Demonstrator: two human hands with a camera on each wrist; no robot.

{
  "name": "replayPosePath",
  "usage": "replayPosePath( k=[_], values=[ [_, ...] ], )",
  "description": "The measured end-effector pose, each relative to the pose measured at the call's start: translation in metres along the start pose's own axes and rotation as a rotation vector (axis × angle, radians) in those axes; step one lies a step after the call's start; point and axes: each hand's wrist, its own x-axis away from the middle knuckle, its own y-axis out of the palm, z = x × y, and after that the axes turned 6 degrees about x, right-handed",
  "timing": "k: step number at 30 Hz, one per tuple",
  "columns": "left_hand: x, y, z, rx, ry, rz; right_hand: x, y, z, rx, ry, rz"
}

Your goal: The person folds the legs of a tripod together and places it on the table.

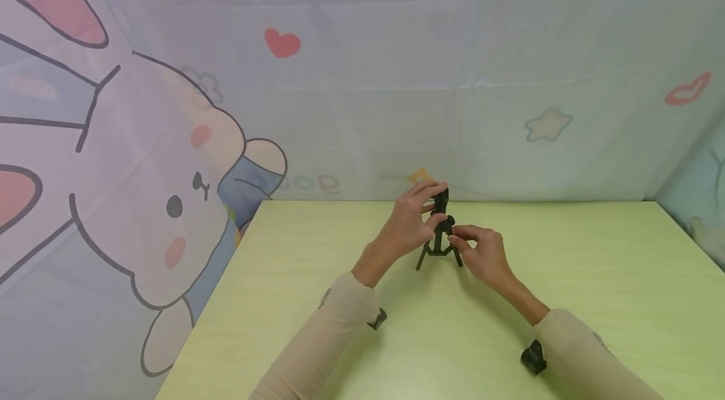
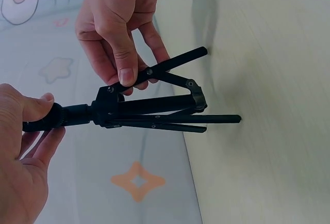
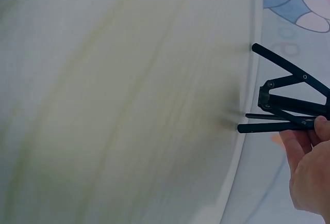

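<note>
A small black tripod (image 1: 438,241) stands upright near the back of the table with its legs spread. My left hand (image 1: 409,217) grips its top part, thumb on the near side; in the left wrist view the left hand (image 2: 23,146) holds the round head piece above the neck. My right hand (image 1: 484,255) pinches the upper part of one leg between thumb and fingers, as the left wrist view shows on the right hand (image 2: 118,28). From the right wrist view, the right hand (image 3: 312,177) holds that leg, and the tripod's (image 3: 294,102) top is out of frame.
The pale yellow-green table (image 1: 283,299) ends just behind the tripod. A hanging cloth (image 1: 396,85) printed with a rabbit, hearts and stars rises behind the table. Small black devices (image 1: 533,357) sit at both sleeves.
</note>
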Motion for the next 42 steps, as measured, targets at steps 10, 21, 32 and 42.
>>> replayPosePath(
  k=[10,21,32,42],
  values=[
    [0.0014,0.0005,0.0000,-0.006,0.016,-0.001,0.0018,-0.0013,0.0004,0.037,0.004,-0.019],
    [0.0023,0.0011,0.0010,-0.001,0.012,-0.015,0.0037,-0.0041,0.0013,0.104,-0.053,-0.061],
    [0.0015,0.0016,0.0016,0.002,0.005,-0.019,0.0029,-0.0083,-0.0029,0.095,-0.068,-0.076],
    [0.0017,0.0018,0.0014,-0.001,0.022,-0.016,0.0047,-0.0089,-0.0032,0.067,-0.117,-0.028]
  ],
)
